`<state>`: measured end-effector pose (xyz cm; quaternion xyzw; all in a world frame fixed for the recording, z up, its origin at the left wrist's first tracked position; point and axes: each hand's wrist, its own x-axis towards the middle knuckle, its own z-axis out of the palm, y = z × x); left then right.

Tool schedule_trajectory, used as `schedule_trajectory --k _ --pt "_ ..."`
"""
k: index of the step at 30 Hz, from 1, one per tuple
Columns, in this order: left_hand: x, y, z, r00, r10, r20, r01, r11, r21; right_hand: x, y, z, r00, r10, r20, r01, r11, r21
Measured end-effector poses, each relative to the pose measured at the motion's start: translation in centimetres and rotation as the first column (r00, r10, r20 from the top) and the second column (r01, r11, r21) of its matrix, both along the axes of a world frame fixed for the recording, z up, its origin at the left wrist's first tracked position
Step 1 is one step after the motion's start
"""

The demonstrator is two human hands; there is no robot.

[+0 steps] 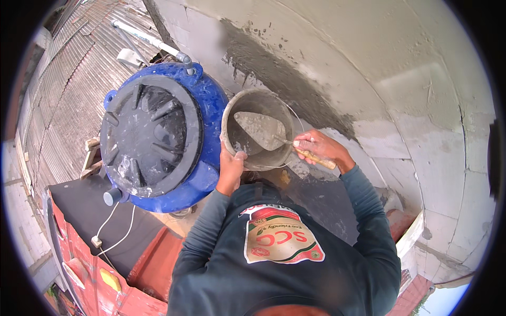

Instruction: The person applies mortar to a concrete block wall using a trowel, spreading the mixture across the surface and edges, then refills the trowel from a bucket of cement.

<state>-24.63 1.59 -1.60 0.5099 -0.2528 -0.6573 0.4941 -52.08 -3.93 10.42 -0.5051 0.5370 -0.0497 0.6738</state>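
My left hand (231,166) grips the near left rim of a mortar-stained bucket (230,119), thumb over the edge. In my right hand (319,147) is the wooden handle of a trowel (261,129), fingers wrapped round it. The trowel's broad, mortar-coated blade lies over the bucket's mouth and points to the far left. Grey residue coats the bucket's inner wall; the blade hides part of the bottom. A thin wire handle (298,119) hangs at the bucket's right side.
A blue water tank (211,100) with a black lid (147,134) stands close on the left, a pipe (153,41) at its top. Beyond my right hand rises a block wall (427,137) with a dark wet mortar patch (284,73). Corrugated roofing (68,79) and a white cable (119,240) lie left.
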Motion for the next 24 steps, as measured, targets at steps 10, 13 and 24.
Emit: schedule_trajectory --k 10,13,24 --pt "-1.0 -0.6 0.3 0.992 -0.103 -0.079 0.111 0.988 0.111 -1.1 1.4 -1.0 0.995 -0.051 -0.081 0.054 0.998 0.035" --pt "-1.3 -0.7 0.7 0.991 -0.096 -0.088 0.105 0.989 0.108 -1.0 1.6 0.1 0.994 -0.078 -0.076 0.082 0.995 0.051" --pt "-3.0 0.4 -5.0 0.973 -0.136 -0.186 0.171 0.968 0.185 1.5 -2.2 5.7 0.996 -0.023 -0.085 0.019 0.999 -0.042"
